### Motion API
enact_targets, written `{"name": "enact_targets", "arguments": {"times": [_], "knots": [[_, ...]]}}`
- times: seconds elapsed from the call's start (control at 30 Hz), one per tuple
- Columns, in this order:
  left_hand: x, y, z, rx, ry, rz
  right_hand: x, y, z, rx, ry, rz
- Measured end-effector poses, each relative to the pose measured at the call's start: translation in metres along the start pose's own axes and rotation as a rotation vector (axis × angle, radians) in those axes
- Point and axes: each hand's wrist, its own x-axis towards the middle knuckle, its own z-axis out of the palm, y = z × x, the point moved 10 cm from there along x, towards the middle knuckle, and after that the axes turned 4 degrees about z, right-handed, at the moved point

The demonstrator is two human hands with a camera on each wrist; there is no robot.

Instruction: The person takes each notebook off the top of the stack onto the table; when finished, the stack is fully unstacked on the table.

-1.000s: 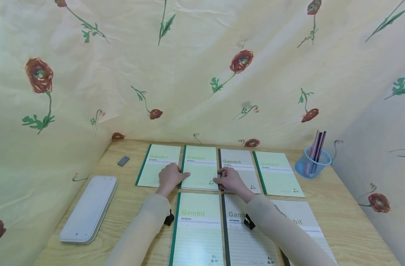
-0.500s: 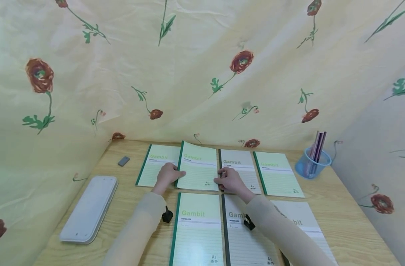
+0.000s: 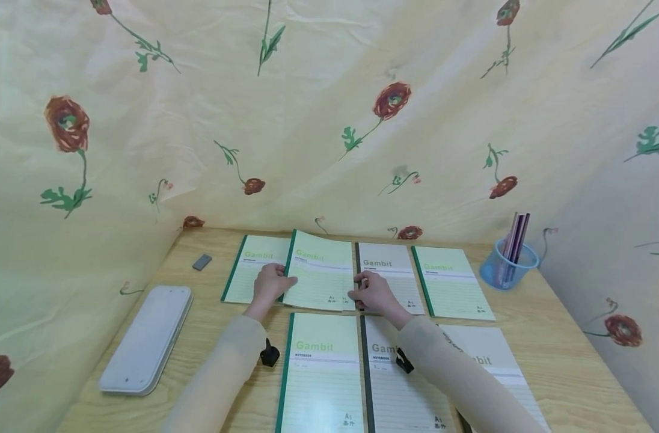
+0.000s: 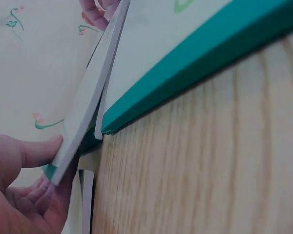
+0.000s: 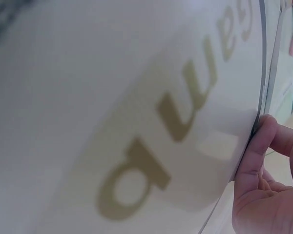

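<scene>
A pale green notebook (image 3: 315, 279) with a dark green spine is tilted, its left side raised, and covers most of another green notebook (image 3: 349, 270) beneath it. My left hand (image 3: 269, 285) pinches its lower left corner; in the left wrist view the thumb (image 4: 41, 152) lies on the cover and the fingers curl underneath. At the right edge of the pair, my right hand (image 3: 375, 293) pinches the lower notebook's edge, close to the black spine of a grey-white notebook (image 3: 391, 264). Another green notebook (image 3: 248, 279) lies under the left hand in the head view.
A green notebook (image 3: 454, 285) lies at the right of the back row. In front are a green notebook (image 3: 321, 379), a black-spined one (image 3: 405, 391) and another white one (image 3: 502, 361). A white case (image 3: 145, 340), grey eraser-like block (image 3: 202, 262) and blue pen cup (image 3: 505, 270) stand around them.
The left hand has taken the upper notebook's lower left corner and shifted it left and up, uncovering a strip of the one below. The right hand has stayed in place.
</scene>
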Motion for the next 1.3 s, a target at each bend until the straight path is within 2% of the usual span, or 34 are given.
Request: {"name": "enact_targets", "arguments": {"times": [0.13, 0.27, 0.43, 0.6, 0.73, 0.83, 0.97, 1.1, 1.3], "knots": [[0.002, -0.003, -0.001, -0.111, -0.008, 0.026, 0.000, 0.000, 0.002, 0.000, -0.008, -0.004], [0.002, -0.007, -0.010, -0.232, -0.023, 0.023, 0.001, -0.002, 0.003, 0.002, -0.011, -0.011], [0.000, -0.014, -0.035, -0.341, -0.027, -0.015, 0.001, -0.001, 0.005, -0.010, -0.015, -0.013], [-0.010, -0.021, -0.061, -0.356, -0.049, -0.038, 0.002, 0.003, 0.004, -0.017, -0.012, 0.006], [-0.025, -0.027, -0.081, -0.356, -0.064, -0.036, 0.003, 0.004, 0.002, -0.014, -0.014, 0.004], [-0.038, -0.028, -0.093, -0.354, -0.078, -0.011, 0.003, 0.004, 0.001, -0.013, -0.017, 0.002], [-0.059, -0.032, -0.106, -0.312, -0.087, 0.013, 0.004, 0.004, 0.001, -0.010, -0.018, 0.007], [-0.083, -0.048, -0.114, -0.274, -0.081, -0.022, 0.003, 0.002, 0.002, -0.004, -0.024, -0.006], [-0.115, -0.076, -0.118, -0.251, -0.114, -0.072, 0.002, -0.002, 0.002, 0.007, -0.018, -0.020]]}}
